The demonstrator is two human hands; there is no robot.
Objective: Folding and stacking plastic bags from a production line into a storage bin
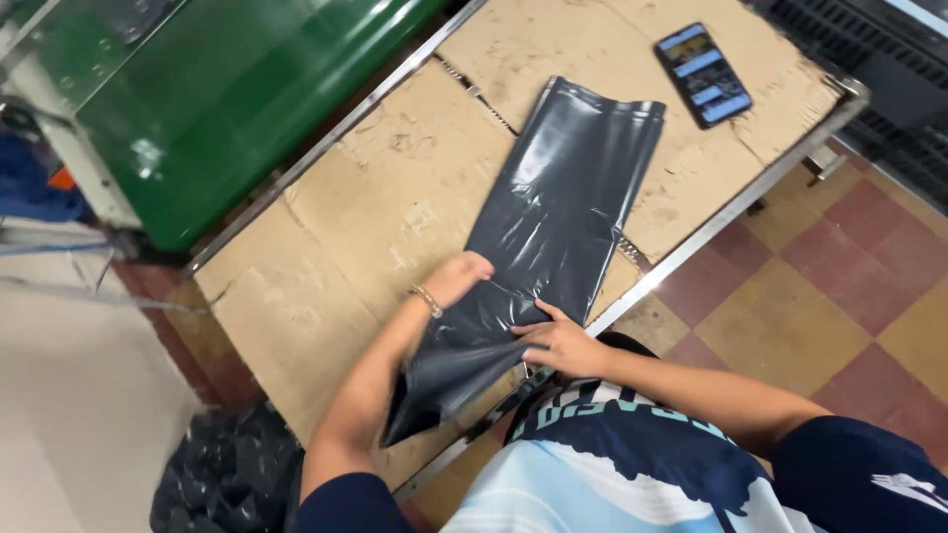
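Left hand: we see the left hand (456, 278) just left of centre frame, a thin bracelet (427, 301) on its wrist, fingers curled down and pinching the near part of the dark bag

Right hand: the right hand (561, 342) sits a little lower and to the right, fingers spread and closed on the bag's right edge, thumb pointing toward the left hand

Bag: the dark grey plastic bag (563, 197) lies flat along the middle of the frame, running from the hands up toward the upper centre; its far end is straight, its near end is bunched between the two hands and droops over the near edge of the surface

Surface: the surface (346, 227) is covered in worn brown cardboard sheets with a metal rim, and crosses the frame diagonally from lower left to upper right

Phone: a phone (703, 75) with a lit screen lies on the cardboard at upper right, well apart from the bag

Green bin: a green container (227, 99) fills the upper left, just beyond the far edge of the surface

Black pile: a heap of crumpled black plastic (229, 474) rests on the floor at lower left, below the surface

Floor: red and tan checkered tiles (839, 266) show at right
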